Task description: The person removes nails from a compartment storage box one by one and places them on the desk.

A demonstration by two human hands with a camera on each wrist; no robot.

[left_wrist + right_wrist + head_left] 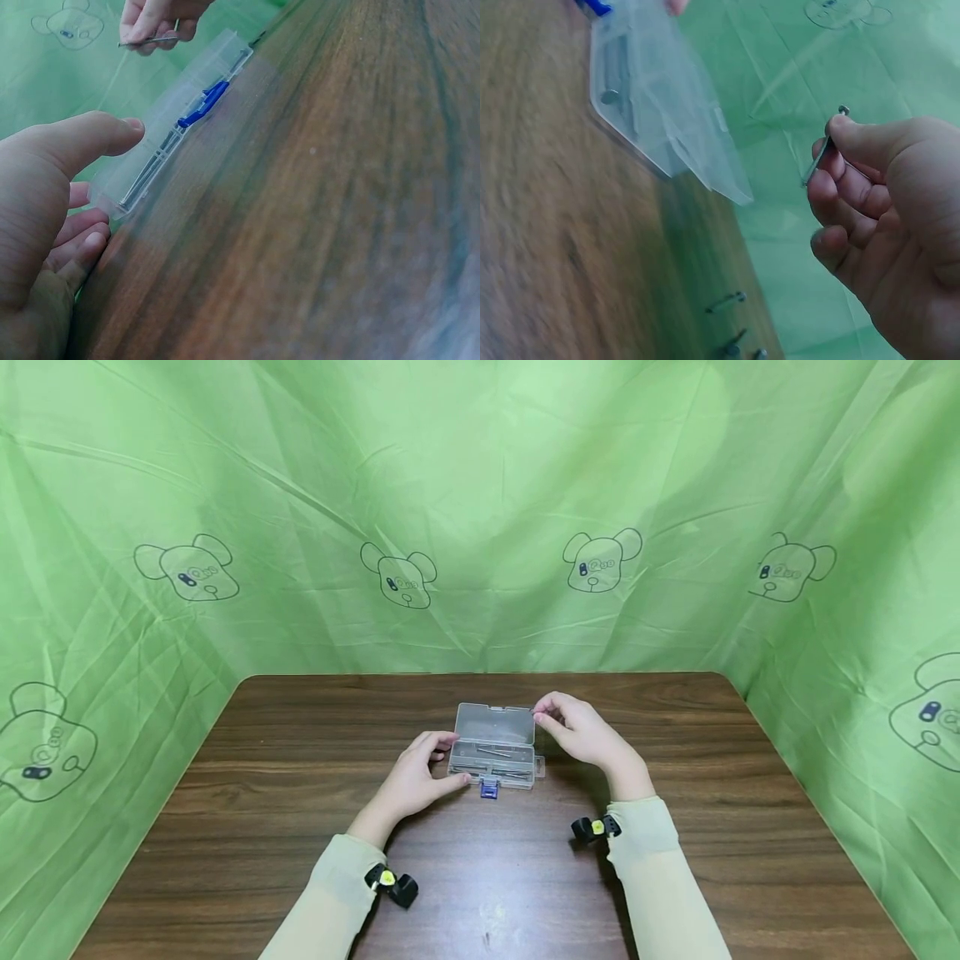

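A small clear plastic box (495, 758) lies open mid-table, its lid (495, 724) tilted up at the back and a blue latch (489, 789) at the front. Several nails lie inside the box (180, 124). My left hand (420, 777) holds the box's left end, thumb (90, 135) at the front edge and fingers curled at its end. My right hand (573, 727) hovers by the lid's right corner and pinches one nail (821, 154) between thumb and fingers. That nail (150, 40) is off the table.
The dark wooden table (300, 827) is closed in by green cloth (480, 527) at the back and both sides. A few loose nails (727, 301) lie on the wood beyond the box. Black wrist cameras (390, 883) sit on both sleeves.
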